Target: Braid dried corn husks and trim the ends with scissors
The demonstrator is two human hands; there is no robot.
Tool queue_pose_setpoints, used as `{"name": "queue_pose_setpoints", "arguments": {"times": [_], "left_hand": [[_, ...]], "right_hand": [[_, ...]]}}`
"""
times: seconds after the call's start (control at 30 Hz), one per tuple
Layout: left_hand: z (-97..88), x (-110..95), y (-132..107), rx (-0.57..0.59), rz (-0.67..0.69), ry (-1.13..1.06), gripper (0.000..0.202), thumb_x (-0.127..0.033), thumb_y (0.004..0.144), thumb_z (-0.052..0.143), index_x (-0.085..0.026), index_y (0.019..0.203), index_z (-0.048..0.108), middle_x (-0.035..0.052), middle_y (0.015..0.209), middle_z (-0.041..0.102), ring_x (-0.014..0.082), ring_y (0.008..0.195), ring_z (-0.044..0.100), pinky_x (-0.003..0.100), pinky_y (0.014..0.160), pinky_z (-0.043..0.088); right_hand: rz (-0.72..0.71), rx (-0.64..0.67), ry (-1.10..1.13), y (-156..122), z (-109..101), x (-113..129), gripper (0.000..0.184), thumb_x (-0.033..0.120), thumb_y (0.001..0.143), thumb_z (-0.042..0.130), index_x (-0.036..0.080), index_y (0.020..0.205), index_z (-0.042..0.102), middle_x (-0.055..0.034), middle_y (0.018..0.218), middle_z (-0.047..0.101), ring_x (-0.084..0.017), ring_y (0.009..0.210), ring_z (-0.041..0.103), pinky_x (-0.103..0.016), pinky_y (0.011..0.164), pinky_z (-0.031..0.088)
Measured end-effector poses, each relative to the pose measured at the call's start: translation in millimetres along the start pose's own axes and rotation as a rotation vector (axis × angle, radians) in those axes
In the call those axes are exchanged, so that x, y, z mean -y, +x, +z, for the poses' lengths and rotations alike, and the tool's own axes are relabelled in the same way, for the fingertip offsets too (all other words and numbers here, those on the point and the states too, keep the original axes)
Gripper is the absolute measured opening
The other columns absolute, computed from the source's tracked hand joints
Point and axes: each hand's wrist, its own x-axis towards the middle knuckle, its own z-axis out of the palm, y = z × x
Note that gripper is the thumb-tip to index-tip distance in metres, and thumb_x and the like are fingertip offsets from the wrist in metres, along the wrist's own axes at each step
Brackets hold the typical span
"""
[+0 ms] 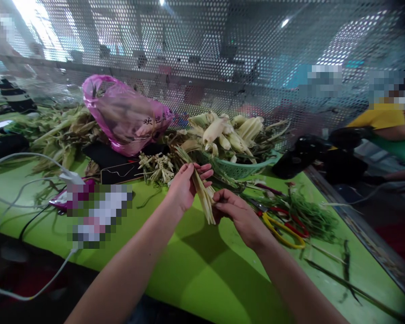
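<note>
Above the green table (pixel 202 270) my left hand (pixel 185 185) is closed round a bundle of pale yellow leaf strips (pixel 202 193), gripping its upper part. My right hand (pixel 239 215) is closed on the lower end of the same bundle, fingers curled in. The strips fan out downward between the two hands. Behind the hands stands a green basket (pixel 243 168) heaped with pale husked pieces (pixel 222 130). A small pile of woven straw pieces (pixel 157 166) lies just left of the basket.
A pink plastic bag (pixel 124 114) and heaps of husks (pixel 57 130) lie at the back left. Scissors with yellow and red handles (pixel 283 227) and green trimmings (pixel 310 216) lie to the right. White cables (pixel 27 180) trail at the left. A perforated metal screen (pixel 202 54) backs the table; a person in yellow (pixel 381 117) sits beyond it.
</note>
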Motion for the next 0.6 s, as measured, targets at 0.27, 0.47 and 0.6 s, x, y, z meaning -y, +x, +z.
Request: {"name": "queue_pose_setpoints", "arguments": {"times": [0.27, 0.47, 0.6], "left_hand": [[0.4, -2, 2, 0.015, -0.001, 0.014, 0.016, -0.022, 0.095, 0.042, -0.017, 0.082, 0.048, 0.0088, 0.091, 0.071, 0.0161, 0.073, 0.07, 0.028, 0.06, 0.056], [2.0, -1, -1, 0.026, -0.011, 0.048, 0.015, -0.021, 0.094, 0.044, -0.016, 0.081, 0.05, 0.0093, 0.092, 0.07, 0.0163, 0.076, 0.07, 0.028, 0.065, 0.056], [3.3, -2, -4, -0.009, 0.02, 0.087, 0.014, -0.018, 0.093, 0.043, -0.016, 0.082, 0.051, 0.0081, 0.089, 0.07, 0.0145, 0.072, 0.069, 0.028, 0.065, 0.056]], "right_hand": [[-0.117, -0.062, 0.041, 8, -17, -6, 0.007, 0.023, 0.08, 0.058, 0.018, 0.085, 0.059, 0.0038, 0.058, 0.053, -0.012, 0.054, 0.048, -0.025, 0.052, 0.04], [-0.157, -0.185, 0.016, 7, -19, -3, 0.007, 0.022, 0.076, 0.06, 0.019, 0.083, 0.059, 0.0013, 0.065, 0.06, -0.013, 0.061, 0.054, -0.026, 0.058, 0.043], [-0.123, -0.066, -0.036, 4, -10, -5, 0.017, 0.024, 0.072, 0.067, 0.019, 0.087, 0.059, 0.0017, 0.072, 0.059, -0.013, 0.066, 0.055, -0.027, 0.062, 0.046]]}}
